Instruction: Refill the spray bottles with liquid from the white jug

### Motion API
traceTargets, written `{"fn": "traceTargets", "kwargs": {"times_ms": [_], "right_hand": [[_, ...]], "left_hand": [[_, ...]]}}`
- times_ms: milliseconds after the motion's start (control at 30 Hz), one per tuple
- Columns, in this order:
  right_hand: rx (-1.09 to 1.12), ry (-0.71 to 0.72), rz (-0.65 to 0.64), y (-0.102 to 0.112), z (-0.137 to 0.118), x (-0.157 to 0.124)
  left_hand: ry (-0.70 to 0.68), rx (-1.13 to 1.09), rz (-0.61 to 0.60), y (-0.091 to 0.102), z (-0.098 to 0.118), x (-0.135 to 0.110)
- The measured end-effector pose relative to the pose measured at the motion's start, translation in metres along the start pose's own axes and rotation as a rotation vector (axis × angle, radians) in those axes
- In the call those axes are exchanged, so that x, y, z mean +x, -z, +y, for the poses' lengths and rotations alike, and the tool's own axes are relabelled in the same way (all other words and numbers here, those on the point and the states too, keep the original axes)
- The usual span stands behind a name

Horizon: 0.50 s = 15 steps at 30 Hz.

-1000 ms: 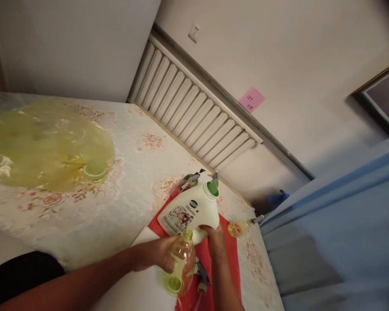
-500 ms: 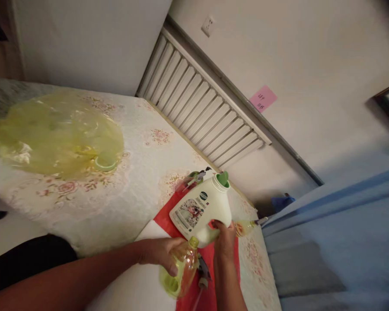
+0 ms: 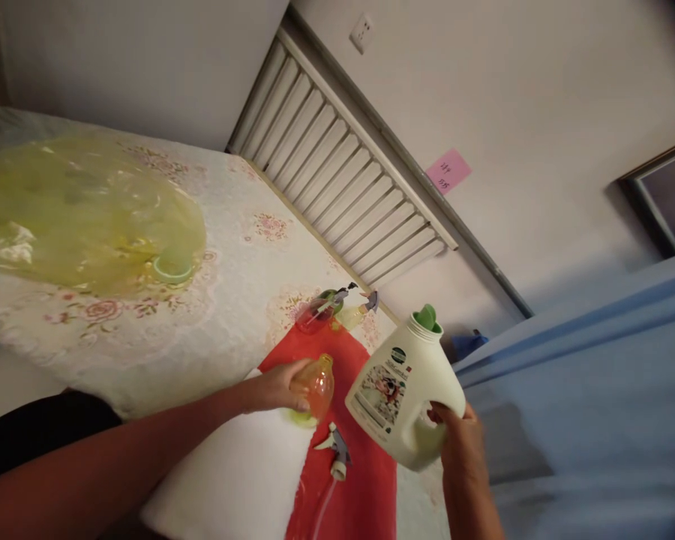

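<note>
My left hand point(image 3: 284, 386) is wrapped round a clear yellowish spray bottle point(image 3: 320, 386) without its top, over the edge of a red cloth point(image 3: 365, 480). By its handle, my right hand point(image 3: 461, 431) grips a cream detergent jug point(image 3: 399, 397), tilted slightly, with a green spout in its uncapped mouth. A grey and white trigger spray head point(image 3: 339, 452) with its tube lies on the red cloth, between the two hands and nearer me. The fingers behind the jug's handle are partly hidden.
Beyond the hands, a spray bottle with a grey trigger point(image 3: 368, 302) stands near the table's back edge, beside a green and red container point(image 3: 320, 307). A yellow plastic bag point(image 3: 90, 217) lies at left on the floral tablecloth point(image 3: 230, 315). A white radiator point(image 3: 337, 165) and blue curtain point(image 3: 596, 390) border the table.
The jug has moved right, away from the spray bottle, in my right hand. My left hand has shifted the spray bottle a little forward. The trigger spray head is now in plain view.
</note>
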State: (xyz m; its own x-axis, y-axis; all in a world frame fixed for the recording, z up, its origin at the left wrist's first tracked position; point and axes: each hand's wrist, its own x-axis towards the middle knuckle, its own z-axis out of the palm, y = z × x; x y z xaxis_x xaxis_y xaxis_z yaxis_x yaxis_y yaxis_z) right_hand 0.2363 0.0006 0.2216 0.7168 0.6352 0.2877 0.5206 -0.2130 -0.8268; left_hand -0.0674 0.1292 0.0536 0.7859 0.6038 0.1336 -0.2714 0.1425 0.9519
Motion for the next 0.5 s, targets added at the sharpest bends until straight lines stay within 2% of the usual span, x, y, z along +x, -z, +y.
{"fn": "traceTargets", "kwargs": {"times_ms": [100,200,300,500], "right_hand": [[-0.123,-0.02,-0.025,0.023,-0.003,-0.006],[-0.276,-0.039,-0.064,0.039,-0.011,-0.015],[-0.391,-0.035,-0.137,0.047,-0.021,-0.026],[-0.423,-0.03,-0.319,0.048,-0.028,-0.041]], "left_hand": [[-0.016,0.226,0.196,0.001,-0.004,0.006],[-0.047,0.308,0.293,0.003,-0.01,0.012],[-0.076,0.33,0.329,0.004,-0.016,0.017],[-0.082,0.398,0.327,0.003,-0.028,0.022]]}}
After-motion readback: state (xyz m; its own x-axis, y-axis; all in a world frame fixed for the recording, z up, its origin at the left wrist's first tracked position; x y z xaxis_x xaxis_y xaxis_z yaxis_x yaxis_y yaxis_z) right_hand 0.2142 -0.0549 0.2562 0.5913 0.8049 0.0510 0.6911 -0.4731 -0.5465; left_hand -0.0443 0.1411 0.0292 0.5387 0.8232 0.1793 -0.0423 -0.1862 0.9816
